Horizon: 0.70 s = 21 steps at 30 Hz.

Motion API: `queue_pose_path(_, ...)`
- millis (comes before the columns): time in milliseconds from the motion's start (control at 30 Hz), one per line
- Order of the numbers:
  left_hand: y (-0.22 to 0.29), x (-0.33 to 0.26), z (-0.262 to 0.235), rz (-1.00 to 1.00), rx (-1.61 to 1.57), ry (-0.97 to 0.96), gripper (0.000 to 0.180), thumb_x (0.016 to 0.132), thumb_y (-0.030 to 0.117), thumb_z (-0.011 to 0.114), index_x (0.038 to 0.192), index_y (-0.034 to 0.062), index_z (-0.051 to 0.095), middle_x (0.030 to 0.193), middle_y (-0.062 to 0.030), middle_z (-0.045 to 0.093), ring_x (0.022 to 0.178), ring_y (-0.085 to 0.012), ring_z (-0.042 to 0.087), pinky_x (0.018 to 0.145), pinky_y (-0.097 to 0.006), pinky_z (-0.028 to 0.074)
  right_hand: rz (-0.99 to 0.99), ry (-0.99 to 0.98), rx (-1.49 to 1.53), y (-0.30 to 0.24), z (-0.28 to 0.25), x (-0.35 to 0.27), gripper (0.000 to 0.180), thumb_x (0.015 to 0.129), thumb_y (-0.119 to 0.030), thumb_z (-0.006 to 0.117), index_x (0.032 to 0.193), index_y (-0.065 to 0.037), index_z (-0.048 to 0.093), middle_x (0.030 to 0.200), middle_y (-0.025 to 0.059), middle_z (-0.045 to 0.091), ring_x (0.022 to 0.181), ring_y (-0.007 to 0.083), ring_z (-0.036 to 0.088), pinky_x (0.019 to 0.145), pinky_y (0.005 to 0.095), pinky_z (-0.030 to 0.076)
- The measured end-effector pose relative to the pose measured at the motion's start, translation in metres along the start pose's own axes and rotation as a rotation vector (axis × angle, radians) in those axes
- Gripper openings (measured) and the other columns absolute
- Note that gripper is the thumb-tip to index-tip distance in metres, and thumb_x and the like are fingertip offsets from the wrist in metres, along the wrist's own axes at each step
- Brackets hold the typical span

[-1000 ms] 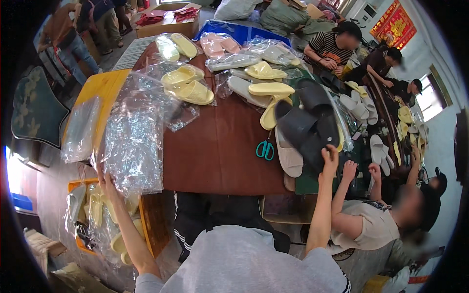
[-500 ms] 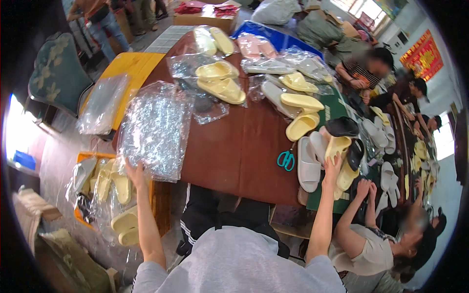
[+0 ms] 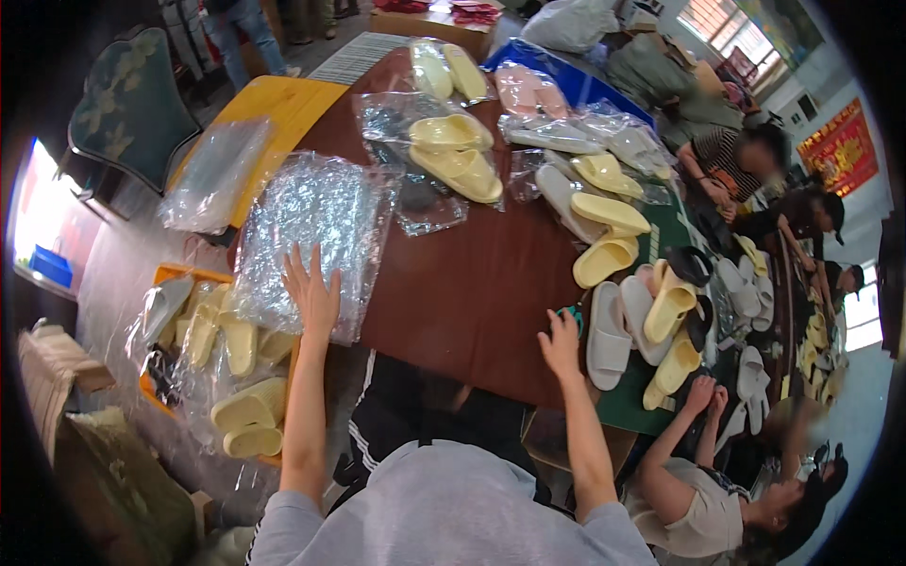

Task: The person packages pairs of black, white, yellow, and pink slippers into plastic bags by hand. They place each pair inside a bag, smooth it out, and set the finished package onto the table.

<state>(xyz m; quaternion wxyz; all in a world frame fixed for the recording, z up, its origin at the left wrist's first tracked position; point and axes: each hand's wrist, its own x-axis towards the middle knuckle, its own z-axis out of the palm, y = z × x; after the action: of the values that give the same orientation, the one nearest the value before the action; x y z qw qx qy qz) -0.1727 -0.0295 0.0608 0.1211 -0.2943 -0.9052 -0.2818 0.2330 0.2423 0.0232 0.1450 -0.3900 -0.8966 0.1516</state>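
My left hand (image 3: 314, 292), fingers spread, lies over a stack of clear plastic bags (image 3: 274, 212) at the left of the brown table. My right hand (image 3: 561, 344) is at the table's near right, its fingers apart. Its fingertips are over teal-handled scissors (image 3: 572, 312), which they mostly hide. Just right of that hand lie a grey slipper (image 3: 608, 344) and another grey slipper (image 3: 645, 325). Beside them are a yellow slipper (image 3: 672, 307) and a yellow slipper (image 3: 676, 368) nearer me. A black slipper (image 3: 690, 266) sits at the far end of this group.
Bagged yellow slippers (image 3: 458, 156) lie farther back, with a pink pair (image 3: 530, 90) by a blue bin (image 3: 585, 80). An orange crate (image 3: 154, 382) of slippers stands at the lower left. A yellow bench (image 3: 283, 99) adjoins the table (image 3: 462, 283). Co-workers sit along the right.
My right hand has left the yellow slipper and moved left to the scissors. My left hand has slid from the bags' near edge farther onto the stack. The whole view has shifted slightly.
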Motion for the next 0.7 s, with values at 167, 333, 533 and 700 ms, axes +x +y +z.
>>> queue_pose_path(167,0.044,0.010,0.044,0.083,0.092,-0.111,0.065,0.088,0.025,0.065,0.145,0.0055,0.039,0.157,-0.0227,0.018,0.146,-0.0462,0.010,0.112,-0.066,0.012,0.066,-0.045,-0.051,0.003,0.024,-0.021,0.065,0.080,-0.015,0.072,0.139,-0.001,0.046,0.145,0.0314,0.035,0.138,0.0489,0.028,0.112,0.0533,0.031)
queue_pose_path(333,0.115,-0.012,0.074,0.432,-0.201,-0.276,0.059,0.087,0.018,0.064,0.141,0.0052,0.044,0.155,-0.0201,0.026,0.145,-0.0417,0.017,0.117,-0.058,0.016,0.079,-0.115,-0.119,0.000,0.003,-0.008,0.052,0.080,-0.016,0.072,0.127,0.000,0.057,0.136,0.0267,0.049,0.129,0.0439,0.043,0.105,0.0511,0.038)
queue_pose_path(533,0.115,-0.044,0.117,0.476,-0.030,-0.334,0.060,0.091,0.030,0.059,0.145,0.0081,0.042,0.154,-0.0169,0.031,0.144,-0.0358,0.024,0.118,-0.056,0.015,-0.081,0.082,0.062,-0.020,0.001,0.108,0.044,0.083,-0.009,0.067,0.124,0.001,0.058,0.145,0.0288,0.037,0.134,0.0452,0.036,0.112,0.0484,0.032)
queue_pose_path(700,0.120,-0.043,0.111,0.431,-0.023,-0.349,0.058,0.089,0.029,0.057,0.143,0.0086,0.045,0.153,-0.0164,0.034,0.144,-0.0342,0.025,0.119,-0.055,0.013,-0.145,0.209,-0.221,-0.017,0.021,0.224,0.043,0.078,-0.011,0.071,0.120,-0.012,0.065,0.152,0.0281,0.027,0.143,0.0453,0.021,0.115,0.0533,0.025)
